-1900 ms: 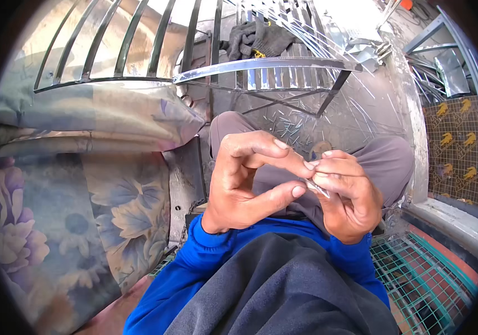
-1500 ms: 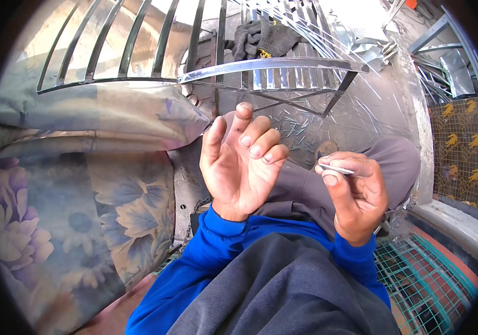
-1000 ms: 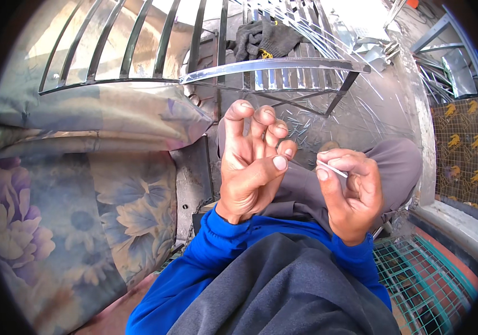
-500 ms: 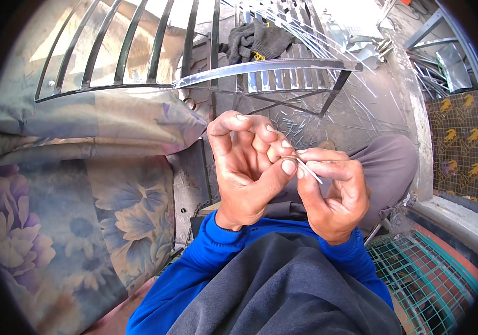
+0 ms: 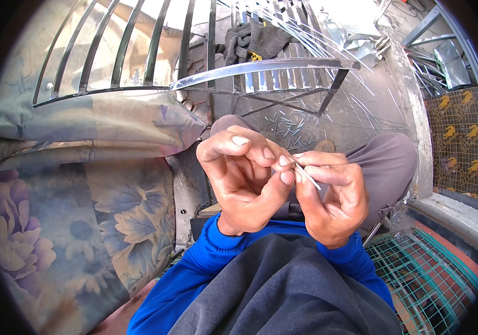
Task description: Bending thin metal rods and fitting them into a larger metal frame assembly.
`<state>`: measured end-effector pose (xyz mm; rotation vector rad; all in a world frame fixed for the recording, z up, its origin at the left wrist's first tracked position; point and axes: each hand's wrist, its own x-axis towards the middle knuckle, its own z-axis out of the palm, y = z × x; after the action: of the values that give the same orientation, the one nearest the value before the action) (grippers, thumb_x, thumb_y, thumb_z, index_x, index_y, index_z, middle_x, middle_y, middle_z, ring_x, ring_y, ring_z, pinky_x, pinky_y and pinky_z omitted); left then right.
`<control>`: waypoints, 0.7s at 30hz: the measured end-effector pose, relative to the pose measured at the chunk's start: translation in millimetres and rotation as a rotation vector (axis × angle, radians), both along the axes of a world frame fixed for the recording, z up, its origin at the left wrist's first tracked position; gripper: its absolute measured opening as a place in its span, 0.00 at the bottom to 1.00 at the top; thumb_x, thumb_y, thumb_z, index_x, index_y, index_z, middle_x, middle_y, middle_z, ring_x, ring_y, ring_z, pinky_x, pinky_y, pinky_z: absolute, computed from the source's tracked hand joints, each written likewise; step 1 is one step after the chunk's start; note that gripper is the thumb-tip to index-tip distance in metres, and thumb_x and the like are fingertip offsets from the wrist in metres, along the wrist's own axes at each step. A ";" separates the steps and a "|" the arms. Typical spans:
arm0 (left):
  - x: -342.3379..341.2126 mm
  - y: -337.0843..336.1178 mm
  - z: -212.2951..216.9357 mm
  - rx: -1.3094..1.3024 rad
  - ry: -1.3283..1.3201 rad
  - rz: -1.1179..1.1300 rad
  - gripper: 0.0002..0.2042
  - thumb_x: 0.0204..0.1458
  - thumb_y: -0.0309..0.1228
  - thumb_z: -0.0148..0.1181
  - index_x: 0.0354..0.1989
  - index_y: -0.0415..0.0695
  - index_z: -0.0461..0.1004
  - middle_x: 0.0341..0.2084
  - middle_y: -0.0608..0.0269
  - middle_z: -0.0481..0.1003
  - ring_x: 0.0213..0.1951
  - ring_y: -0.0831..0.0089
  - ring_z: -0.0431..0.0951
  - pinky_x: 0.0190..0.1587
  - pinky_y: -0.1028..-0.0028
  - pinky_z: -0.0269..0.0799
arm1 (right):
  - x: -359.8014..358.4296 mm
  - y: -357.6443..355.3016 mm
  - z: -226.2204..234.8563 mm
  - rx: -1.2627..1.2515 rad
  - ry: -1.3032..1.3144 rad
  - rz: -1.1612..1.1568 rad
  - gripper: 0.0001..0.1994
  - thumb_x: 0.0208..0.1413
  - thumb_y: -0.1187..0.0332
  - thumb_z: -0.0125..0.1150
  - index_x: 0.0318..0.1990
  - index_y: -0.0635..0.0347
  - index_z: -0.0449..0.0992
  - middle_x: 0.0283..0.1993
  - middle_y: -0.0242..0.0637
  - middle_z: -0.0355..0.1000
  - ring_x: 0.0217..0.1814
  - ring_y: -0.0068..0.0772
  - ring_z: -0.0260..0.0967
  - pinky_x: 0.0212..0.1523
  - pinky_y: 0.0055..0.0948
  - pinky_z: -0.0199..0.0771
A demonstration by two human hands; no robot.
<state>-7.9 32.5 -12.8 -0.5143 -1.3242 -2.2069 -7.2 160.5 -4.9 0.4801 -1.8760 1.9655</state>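
Off to the left of both hands there's a big faded cushion with a blue and tan flower print (image 5: 82,234), the biggest thing around, with a second folded one of the same cloth stacked above it. Beyond the hands, further from the person, stands a grey metal frame with curved upright bars (image 5: 138,56), and a dark knitted work glove (image 5: 253,39) is draped over it, probably parked there because this job needs bare fingertips. The concrete floor (image 5: 356,111) past the frame is littered with thin cut wire bits and longer shiny rods. Below the right hand, low down by the person's side, is a green wire mesh panel (image 5: 429,279).

Now the hands themselves. They're raised close in front of the chest, right over the grey-trousered knee, I'd guess so the person can actually see something that small. The left hand (image 5: 244,178) is curled, thumb pressed up against the fingertips, nipping one end of a short thin silvery metal wire (image 5: 309,177). The right hand (image 5: 334,195) pinches the same wire between thumb and forefinger just beside it, so the two sets of fingertips are practically touching. The wire slants down to the right between them. Both grips look tight. Can't tell if it's being bent or just held.
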 end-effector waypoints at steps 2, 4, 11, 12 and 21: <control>-0.5 -0.6 0.9 -0.022 0.008 0.005 0.35 0.45 0.04 0.58 0.59 0.46 0.54 0.41 0.55 0.65 0.39 0.72 0.74 0.45 0.70 0.78 | -0.9 1.9 0.3 0.029 0.054 0.008 0.12 0.47 0.85 0.70 0.38 0.64 0.76 0.40 0.45 0.81 0.40 0.34 0.79 0.40 0.27 0.78; 0.1 -0.7 2.5 -0.036 0.017 0.009 0.35 0.45 0.04 0.58 0.59 0.46 0.54 0.41 0.54 0.65 0.39 0.71 0.74 0.45 0.70 0.78 | -1.2 2.9 0.5 0.028 0.059 0.002 0.12 0.47 0.85 0.70 0.38 0.63 0.76 0.40 0.45 0.81 0.40 0.34 0.79 0.41 0.28 0.78; 5.1 -5.0 8.4 -0.188 -0.040 0.034 0.44 0.46 0.06 0.61 0.65 0.63 0.49 0.45 0.59 0.63 0.41 0.72 0.74 0.46 0.70 0.77 | -2.9 4.1 -1.3 0.084 0.123 -0.036 0.13 0.46 0.84 0.72 0.38 0.61 0.76 0.40 0.42 0.81 0.39 0.35 0.79 0.41 0.30 0.75; 5.6 -5.5 9.0 -0.211 -0.043 0.050 0.45 0.46 0.05 0.61 0.66 0.63 0.48 0.45 0.58 0.63 0.42 0.72 0.74 0.46 0.69 0.78 | -3.2 4.3 -1.4 0.082 0.125 -0.032 0.13 0.46 0.84 0.72 0.38 0.61 0.76 0.40 0.42 0.81 0.39 0.35 0.79 0.41 0.30 0.75; 10.5 -9.4 17.0 -0.331 -0.084 0.095 0.46 0.45 0.05 0.60 0.66 0.63 0.48 0.51 0.53 0.61 0.43 0.72 0.74 0.47 0.70 0.78 | -7.2 8.6 0.3 0.153 0.212 -0.013 0.13 0.46 0.84 0.71 0.38 0.61 0.76 0.40 0.42 0.81 0.38 0.35 0.79 0.39 0.32 0.73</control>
<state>2.6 23.1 4.2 -0.4697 -1.7352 -1.9608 -14.3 169.1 -4.5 0.6903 -1.8957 1.6962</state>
